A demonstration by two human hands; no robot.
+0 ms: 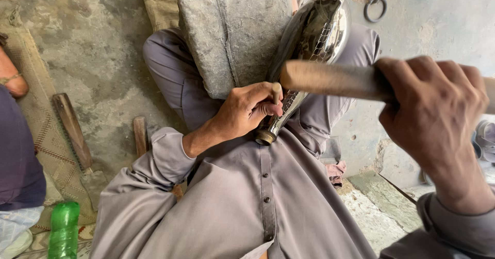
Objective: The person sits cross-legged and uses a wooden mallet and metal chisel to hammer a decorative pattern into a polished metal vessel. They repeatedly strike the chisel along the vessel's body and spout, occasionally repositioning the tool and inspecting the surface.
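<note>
**Vessel pinned on the lap, mallet raised on the right**

My left hand is closed tight around a thin punch or chisel, its tip set against the shiny metal vessel. The vessel lies on my lap against a grey stone block, its long axis running from the narrow neck near my body up and away to the right, toward the wide, polished belly. A fine crosshatch pattern shows along its side, just beside the tool.

My right hand is wrapped firmly around a wooden mallet handle, which stretches leftward so its end hangs just above the punch. The left hand is the one touching the vessel; the right stands apart, nearer the camera.

On the left floor lie a flat wooden tool and a green plastic bottle, well apart.
</note>
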